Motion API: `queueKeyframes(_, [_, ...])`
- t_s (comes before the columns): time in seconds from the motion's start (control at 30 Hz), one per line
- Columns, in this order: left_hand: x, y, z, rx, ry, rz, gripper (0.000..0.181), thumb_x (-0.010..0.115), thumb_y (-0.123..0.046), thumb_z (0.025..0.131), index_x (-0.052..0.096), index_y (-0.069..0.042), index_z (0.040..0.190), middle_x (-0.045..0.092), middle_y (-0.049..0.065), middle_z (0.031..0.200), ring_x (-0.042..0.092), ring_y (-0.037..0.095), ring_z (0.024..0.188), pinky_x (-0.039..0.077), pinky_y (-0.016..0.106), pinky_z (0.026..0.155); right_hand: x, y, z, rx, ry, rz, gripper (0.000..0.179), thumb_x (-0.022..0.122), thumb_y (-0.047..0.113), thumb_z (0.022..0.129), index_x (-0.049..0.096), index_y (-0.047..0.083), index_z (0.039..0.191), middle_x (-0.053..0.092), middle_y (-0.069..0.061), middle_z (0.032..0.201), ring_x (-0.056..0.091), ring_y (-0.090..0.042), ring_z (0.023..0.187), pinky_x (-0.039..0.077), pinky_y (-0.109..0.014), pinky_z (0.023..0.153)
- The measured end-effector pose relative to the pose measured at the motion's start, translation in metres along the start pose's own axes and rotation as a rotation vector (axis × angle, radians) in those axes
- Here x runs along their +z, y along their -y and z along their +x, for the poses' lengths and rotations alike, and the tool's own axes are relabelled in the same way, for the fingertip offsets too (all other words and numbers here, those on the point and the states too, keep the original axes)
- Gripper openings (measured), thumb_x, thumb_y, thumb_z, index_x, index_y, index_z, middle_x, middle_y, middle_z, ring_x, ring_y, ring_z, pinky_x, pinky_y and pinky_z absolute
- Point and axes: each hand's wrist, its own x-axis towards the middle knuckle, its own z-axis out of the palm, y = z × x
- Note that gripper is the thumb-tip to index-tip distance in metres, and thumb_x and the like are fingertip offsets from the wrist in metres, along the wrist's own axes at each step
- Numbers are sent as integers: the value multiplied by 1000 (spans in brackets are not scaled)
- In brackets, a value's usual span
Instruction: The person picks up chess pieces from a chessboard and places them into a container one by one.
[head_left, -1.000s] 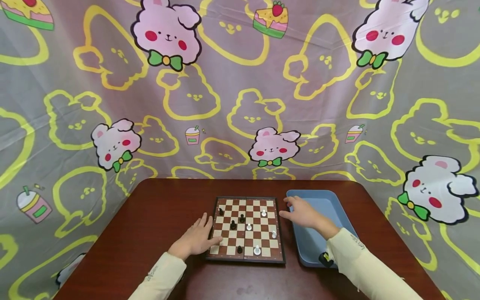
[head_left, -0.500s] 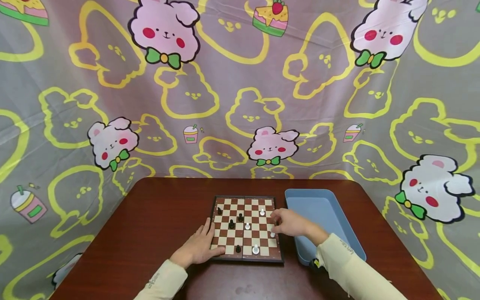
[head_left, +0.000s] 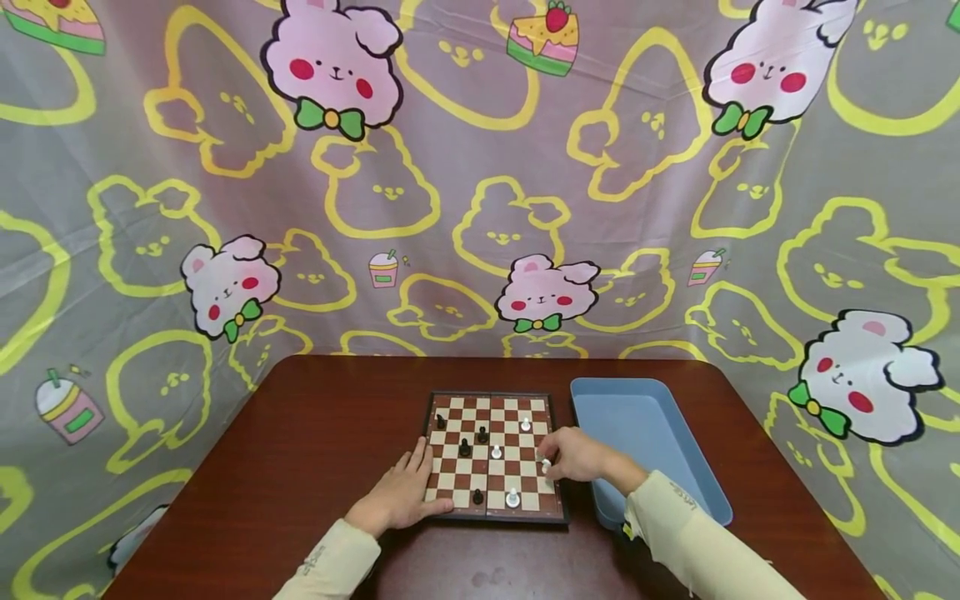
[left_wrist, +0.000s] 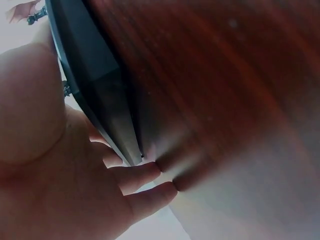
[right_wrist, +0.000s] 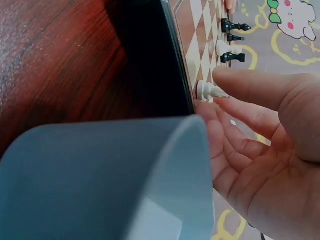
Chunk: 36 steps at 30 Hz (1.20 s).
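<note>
A brown-and-cream chessboard (head_left: 487, 482) with a dark frame lies on the table. My left hand (head_left: 397, 492) rests along its left edge, thumb over the near-left corner; in the left wrist view the extended fingers pass beside the frame. At the board's right edge, my right hand (head_left: 579, 455) has thumb and index finger on either side of the top of a white chess piece (right_wrist: 205, 90), pinching it. The piece's base still appears to be on the board. Other pieces include a white pawn (head_left: 497, 452), a larger white piece (head_left: 513, 498) and a black piece (head_left: 465, 448).
A blue tray (head_left: 637, 425) stands right of the board, partly under the right forearm. A small black-and-yellow object (head_left: 627, 530) shows by the right sleeve. Patterned cloth (head_left: 450, 208) hangs behind the dark red table (head_left: 322, 417).
My right hand has moved left from over the tray to the white piece at the board's right edge, its fingers closing around it. The left hand has shifted slightly along the board's edge.
</note>
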Motion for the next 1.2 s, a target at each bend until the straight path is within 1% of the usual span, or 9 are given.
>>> queueKeyframes(0.13, [2, -1, -1, -4, 5, 2, 100, 57, -63, 83, 26, 10, 144, 14, 28, 152, 30, 51, 129, 34, 60, 96, 5, -5, 0, -54, -1, -8, 20, 78, 1, 73, 72, 3, 92, 67, 1, 82, 59, -9, 71, 48, -24, 63])
queueKeyframes(0.27, [4, 1, -1, -6, 5, 14, 100, 56, -64, 83, 25, 10, 144, 14, 28, 152, 30, 50, 129, 35, 60, 96, 10, -7, 0, -84, -15, -39, 17, 77, -1, 73, 73, 4, 89, 67, 3, 77, 58, -5, 67, 47, -23, 61])
queueKeyframes(0.53, [11, 2, -2, -11, 20, -5, 102, 55, -66, 82, 25, 10, 145, 13, 28, 152, 29, 51, 129, 34, 61, 97, 14, -6, 1, -85, -22, -72, 12, 74, -2, 75, 75, 6, 83, 67, 3, 74, 50, -1, 61, 44, -23, 57])
queueKeyframes(0.63, [10, 3, 0, -7, 13, 0, 102, 55, -66, 82, 25, 9, 145, 12, 27, 152, 29, 51, 130, 34, 60, 97, 12, -5, 1, -85, -38, -76, 11, 75, -2, 74, 75, 7, 81, 67, 4, 72, 49, 0, 59, 44, -23, 56])
queueKeyframes(0.73, [7, 3, 1, -9, 5, 7, 102, 56, -66, 82, 25, 9, 145, 12, 27, 152, 29, 50, 130, 34, 60, 97, 8, -5, 3, -90, -44, -79, 11, 74, -1, 75, 75, 9, 80, 67, 5, 72, 49, 0, 59, 44, -23, 56])
queueKeyframes(0.9, [2, 2, 2, -11, 1, 15, 101, 56, -64, 83, 25, 9, 145, 12, 27, 153, 29, 50, 130, 34, 60, 97, -3, -1, 3, -98, -53, -63, 8, 71, 2, 81, 75, 8, 81, 68, 4, 80, 53, -4, 65, 45, -26, 60])
queueKeyframes(1.07, [0, 0, 2, -13, 3, 18, 100, 55, -65, 84, 24, 8, 146, 12, 26, 153, 28, 50, 130, 33, 59, 98, -15, 3, 1, -89, -62, -45, 6, 70, 3, 83, 74, 5, 86, 69, -3, 90, 60, -14, 81, 49, -32, 69])
queueKeyframes(1.13, [0, 0, 1, -14, 6, 10, 100, 55, -64, 84, 24, 8, 145, 12, 26, 153, 28, 50, 130, 33, 60, 98, -20, 4, 1, -83, -58, -32, 7, 69, 3, 83, 74, 5, 88, 68, -5, 92, 60, -15, 84, 48, -32, 70])
queueKeyframes(1.2, [0, -1, 0, -16, 12, 3, 100, 55, -64, 84, 24, 8, 146, 11, 26, 153, 27, 50, 131, 32, 60, 98, -23, 4, 0, -77, -53, -16, 8, 69, 3, 83, 74, 4, 90, 68, -7, 94, 58, -14, 82, 48, -31, 69])
